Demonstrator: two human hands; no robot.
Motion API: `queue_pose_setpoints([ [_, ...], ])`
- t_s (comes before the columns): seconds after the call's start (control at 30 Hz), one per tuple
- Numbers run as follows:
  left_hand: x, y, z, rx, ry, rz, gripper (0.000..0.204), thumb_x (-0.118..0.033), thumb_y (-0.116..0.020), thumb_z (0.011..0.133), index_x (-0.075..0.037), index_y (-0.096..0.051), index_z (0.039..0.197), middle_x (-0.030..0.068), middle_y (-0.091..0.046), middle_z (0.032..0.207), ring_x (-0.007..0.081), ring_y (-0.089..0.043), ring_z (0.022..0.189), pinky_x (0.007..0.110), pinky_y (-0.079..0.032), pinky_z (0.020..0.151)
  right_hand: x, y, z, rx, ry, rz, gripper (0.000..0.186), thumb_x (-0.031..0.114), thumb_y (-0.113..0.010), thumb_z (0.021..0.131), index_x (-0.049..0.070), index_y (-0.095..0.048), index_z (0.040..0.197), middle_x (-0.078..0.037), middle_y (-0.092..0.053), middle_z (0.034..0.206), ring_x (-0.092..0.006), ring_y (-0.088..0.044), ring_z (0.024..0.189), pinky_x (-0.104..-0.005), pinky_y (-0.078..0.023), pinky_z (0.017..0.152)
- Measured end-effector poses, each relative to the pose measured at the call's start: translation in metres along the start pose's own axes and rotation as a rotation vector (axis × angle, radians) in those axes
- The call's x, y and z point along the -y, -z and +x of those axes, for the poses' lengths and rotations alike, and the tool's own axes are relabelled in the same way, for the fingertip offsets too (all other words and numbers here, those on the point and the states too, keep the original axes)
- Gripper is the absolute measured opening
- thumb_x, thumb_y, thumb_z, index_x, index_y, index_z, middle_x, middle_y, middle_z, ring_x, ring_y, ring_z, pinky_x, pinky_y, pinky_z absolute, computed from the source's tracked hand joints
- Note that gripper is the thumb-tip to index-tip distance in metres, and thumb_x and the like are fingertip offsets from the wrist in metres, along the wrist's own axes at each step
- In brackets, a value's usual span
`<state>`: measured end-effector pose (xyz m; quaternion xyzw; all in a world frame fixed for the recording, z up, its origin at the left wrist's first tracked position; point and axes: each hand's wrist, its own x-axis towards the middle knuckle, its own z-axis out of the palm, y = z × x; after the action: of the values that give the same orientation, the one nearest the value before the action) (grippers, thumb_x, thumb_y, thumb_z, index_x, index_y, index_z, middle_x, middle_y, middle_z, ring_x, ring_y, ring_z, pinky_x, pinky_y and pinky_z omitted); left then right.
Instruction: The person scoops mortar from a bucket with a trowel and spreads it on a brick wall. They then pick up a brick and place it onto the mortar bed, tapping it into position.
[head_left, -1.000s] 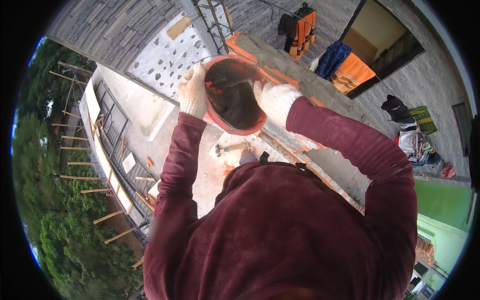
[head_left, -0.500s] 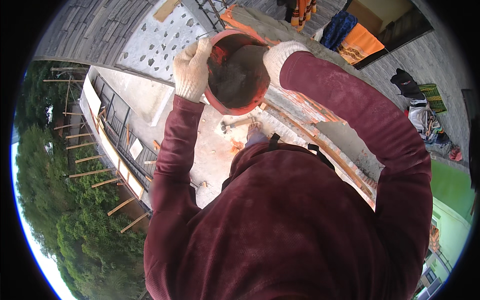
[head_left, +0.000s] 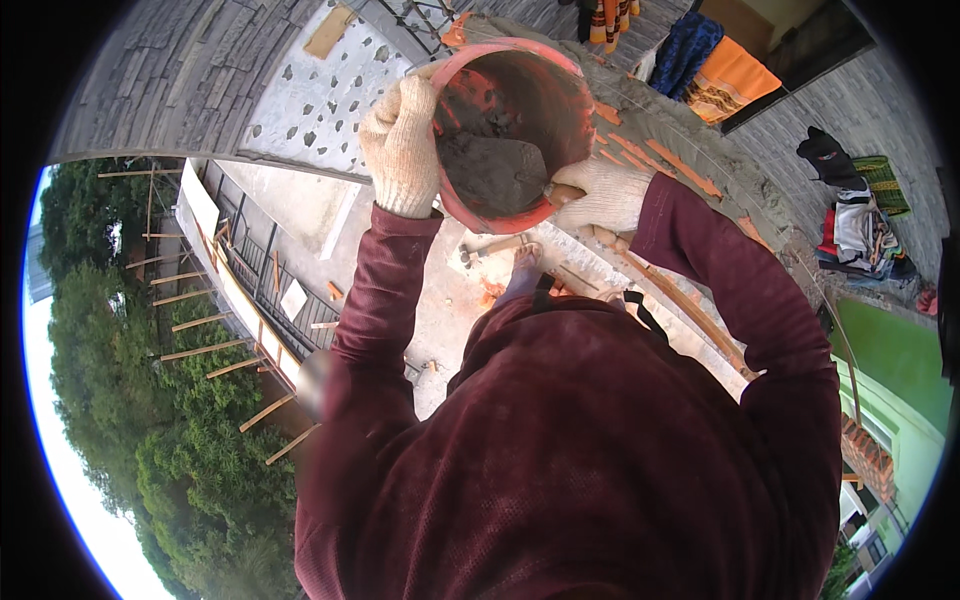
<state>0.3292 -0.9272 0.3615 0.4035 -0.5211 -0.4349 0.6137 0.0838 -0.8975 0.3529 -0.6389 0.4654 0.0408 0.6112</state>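
Note:
A reddish bucket is held up in front of me, its mouth tipped toward me, with grey mortar smeared inside. My left hand, in a whitish knit glove, is closed on its left rim. My right hand, gloved alike, grips the wooden handle of a trowel. The mortar-coated blade lies inside the bucket's lower part. The fingertips of both hands are partly hidden.
A brick wall top with wet mortar runs past the bucket on the right. Below lie a hammer and a long timber, near my foot. Cloths hang at the upper right. Trees stand beyond the railing on the left.
The bucket has shifted up and right, showing more of its inside. My right hand has moved down and right from beside the rim, and the trowel handle now shows in it.

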Motion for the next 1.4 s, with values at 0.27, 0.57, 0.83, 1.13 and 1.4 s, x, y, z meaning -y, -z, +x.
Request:
queue_pose_setpoints([
  [0.27, 0.063, 0.014, -0.034, -0.370, -0.010, -0.038, 0.044, -0.035, -0.059, 0.106, 0.005, -0.068, 0.123, 0.0066, -0.069, 0.113, 0.0133, -0.061, 0.105, 0.029, -0.046, 0.097, -0.026, -0.001, 0.051, 0.138, 0.061, 0.351, 0.037, 0.030, -0.073, 0.087, 0.001, -0.064, 0.109, -0.003, -0.058, 0.073, -0.0108, -0.053, 0.055, -0.0309, -0.042, 0.048],
  [0.57, 0.152, 0.080, -0.030, -0.717, 0.247, -0.132, 0.031, -0.023, -0.056, 0.107, 0.001, -0.070, 0.121, -0.0002, -0.067, 0.103, 0.0070, -0.056, 0.092, 0.023, -0.046, 0.083, -0.002, 0.045, 0.067, 0.082, -0.106, 0.389, 0.042, 0.015, -0.069, 0.086, -0.001, -0.061, 0.123, -0.001, -0.058, 0.074, -0.0067, -0.054, 0.054, -0.0262, -0.039, 0.044],
  [0.83, 0.189, 0.138, -0.007, -0.788, 0.367, -0.106, 0.033, -0.029, -0.059, 0.107, 0.000, -0.071, 0.115, -0.0028, -0.065, 0.093, 0.0048, -0.054, 0.081, 0.022, -0.045, 0.071, 0.055, 0.135, 0.075, -0.171, -0.120, 0.401, 0.049, 0.008, -0.061, 0.090, -0.007, -0.049, 0.135, -0.003, -0.056, 0.072, -0.0084, -0.050, 0.044, -0.0240, -0.038, 0.038],
  [1.13, 0.228, 0.145, 0.061, -0.807, 0.344, -0.135, 0.035, -0.035, -0.060, 0.105, -0.003, -0.072, 0.095, -0.0056, -0.061, 0.083, 0.0051, -0.051, 0.077, 0.024, -0.043, 0.071, 0.062, 0.194, 0.177, -0.366, -0.192, 0.041, 0.035, 0.016, -0.067, 0.089, -0.003, -0.057, 0.117, -0.002, -0.054, 0.069, -0.0097, -0.049, 0.046, -0.0277, -0.040, 0.040],
  [1.4, 0.229, 0.120, 0.115, -0.774, 0.302, -0.123, 0.037, -0.036, -0.060, 0.105, -0.002, -0.069, 0.095, -0.0037, -0.062, 0.082, 0.0073, -0.051, 0.074, 0.026, -0.044, 0.069, 0.074, 0.167, 0.223, -0.612, -0.222, -0.938, 0.035, 0.025, -0.065, 0.089, 0.000, -0.061, 0.112, -0.028, -0.069, 0.101, -0.0453, -0.066, 0.102, -0.0528, -0.053, 0.085],
])
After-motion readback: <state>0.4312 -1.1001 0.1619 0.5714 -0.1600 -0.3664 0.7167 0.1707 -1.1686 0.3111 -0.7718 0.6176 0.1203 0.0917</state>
